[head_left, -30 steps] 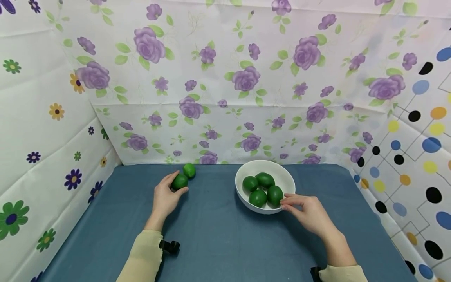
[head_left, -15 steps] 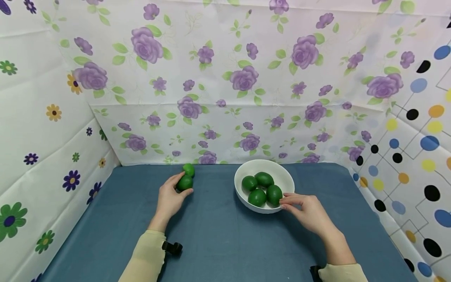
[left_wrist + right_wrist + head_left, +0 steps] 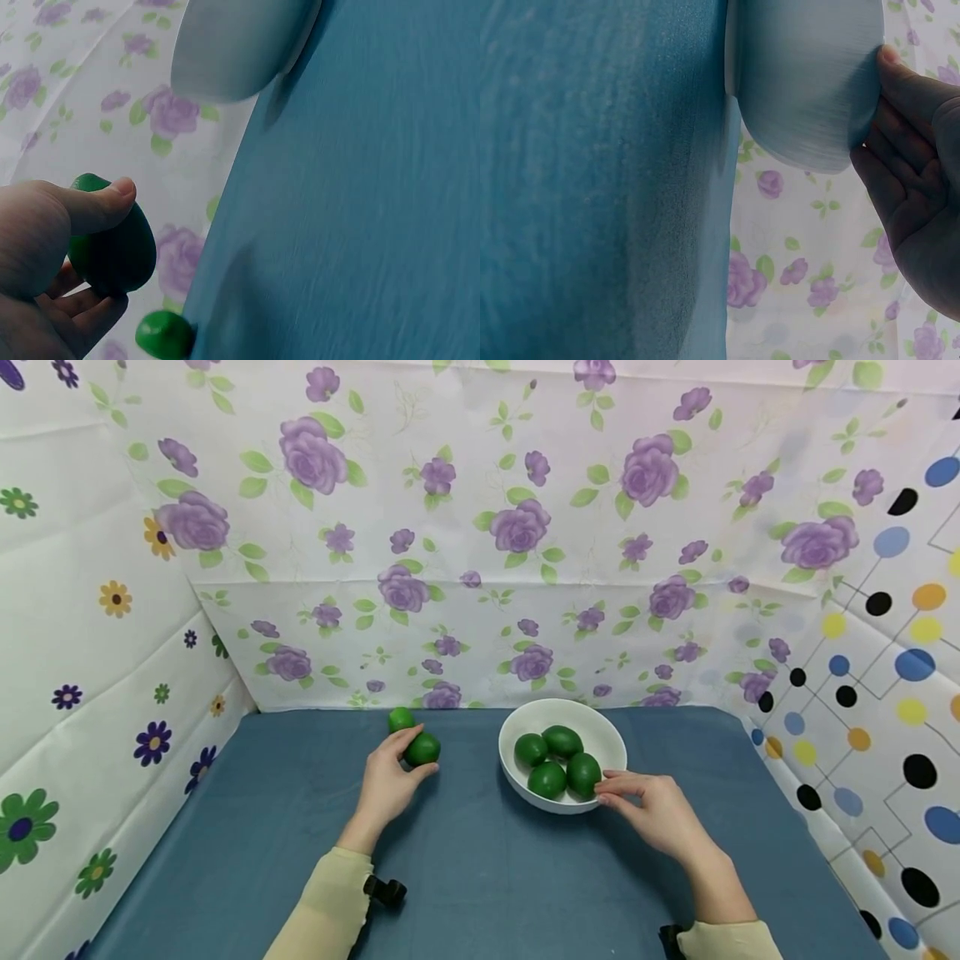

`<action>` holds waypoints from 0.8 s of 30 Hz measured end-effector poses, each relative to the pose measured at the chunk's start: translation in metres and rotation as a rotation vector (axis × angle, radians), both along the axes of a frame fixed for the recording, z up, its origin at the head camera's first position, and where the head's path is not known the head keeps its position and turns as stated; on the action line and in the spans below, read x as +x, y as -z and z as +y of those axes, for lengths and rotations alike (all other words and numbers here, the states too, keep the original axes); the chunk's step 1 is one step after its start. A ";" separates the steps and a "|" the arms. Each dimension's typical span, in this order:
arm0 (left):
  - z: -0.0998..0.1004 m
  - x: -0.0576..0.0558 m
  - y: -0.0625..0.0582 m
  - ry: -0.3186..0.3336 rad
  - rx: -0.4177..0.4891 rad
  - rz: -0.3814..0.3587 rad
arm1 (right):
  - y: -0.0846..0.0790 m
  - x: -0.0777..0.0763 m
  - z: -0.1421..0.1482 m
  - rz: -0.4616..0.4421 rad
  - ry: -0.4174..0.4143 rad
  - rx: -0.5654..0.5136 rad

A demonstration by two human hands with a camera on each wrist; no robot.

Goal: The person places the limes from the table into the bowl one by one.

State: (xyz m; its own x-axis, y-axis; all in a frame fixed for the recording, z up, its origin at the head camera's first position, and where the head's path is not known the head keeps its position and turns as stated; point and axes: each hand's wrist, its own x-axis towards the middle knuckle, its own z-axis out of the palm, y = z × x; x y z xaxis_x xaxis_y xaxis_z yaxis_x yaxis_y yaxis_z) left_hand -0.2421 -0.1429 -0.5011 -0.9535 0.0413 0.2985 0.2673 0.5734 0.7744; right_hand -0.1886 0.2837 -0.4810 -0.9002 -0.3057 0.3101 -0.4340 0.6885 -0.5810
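My left hand (image 3: pixel 386 789) holds a dark green lime (image 3: pixel 422 749) between thumb and fingers. In the left wrist view this lime (image 3: pixel 120 247) is egg-shaped and appears raised off the table. Just behind it, partly covered by the hand in the head view, lies a brighter green lime (image 3: pixel 401 719). My right hand (image 3: pixel 656 810) pinches the near right rim of a white bowl (image 3: pixel 517 718). Several dark green limes (image 3: pixel 562 742) lie in the bowl. From the right wrist view, only the bowl's outer wall (image 3: pixel 810 82) shows, with the thumb at its rim.
Blue cloth (image 3: pixel 480 877) covers the table. A rose-patterned cloth wall (image 3: pixel 480 635) stands at the back, close behind the bowl. Flowered (image 3: pixel 112 693) and dotted side walls (image 3: pixel 877 710) close in the left and right.
My left hand has carried its lime to the right, past the brighter lime and nearer the bowl. My right hand and the bowl have stayed in place.
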 end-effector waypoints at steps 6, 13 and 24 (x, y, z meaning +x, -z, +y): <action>0.018 0.004 -0.003 0.041 -0.006 0.003 | 0.000 0.000 0.000 -0.010 0.005 0.005; 0.038 0.006 -0.007 0.107 0.011 0.051 | -0.002 0.001 -0.001 -0.009 0.008 0.007; 0.055 0.011 -0.010 0.159 0.015 0.077 | -0.002 0.000 -0.001 -0.015 0.003 0.010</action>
